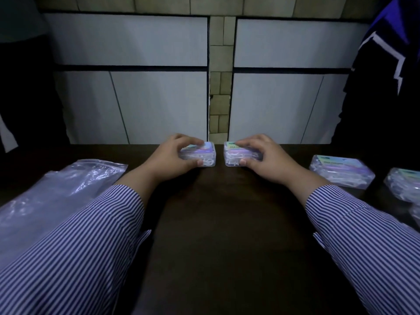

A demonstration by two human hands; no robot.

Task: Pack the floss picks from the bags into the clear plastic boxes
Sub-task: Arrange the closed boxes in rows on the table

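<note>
Two small clear plastic boxes with white floss picks inside and iridescent labelled lids sit side by side near the far edge of the dark table (213, 223). My left hand (175, 155) grips the left box (208, 155), fingers over its lid and thumb on its near side. My right hand (266, 155) grips the right box (231, 155) the same way. Both lids look closed. A narrow gap separates the two boxes.
A crumpled clear plastic bag (52, 196) lies on the table at the left, partly under my left sleeve. Two more filled clear boxes (341, 171) (404, 185) sit at the right edge. White panels and dark hanging clothing stand behind the table.
</note>
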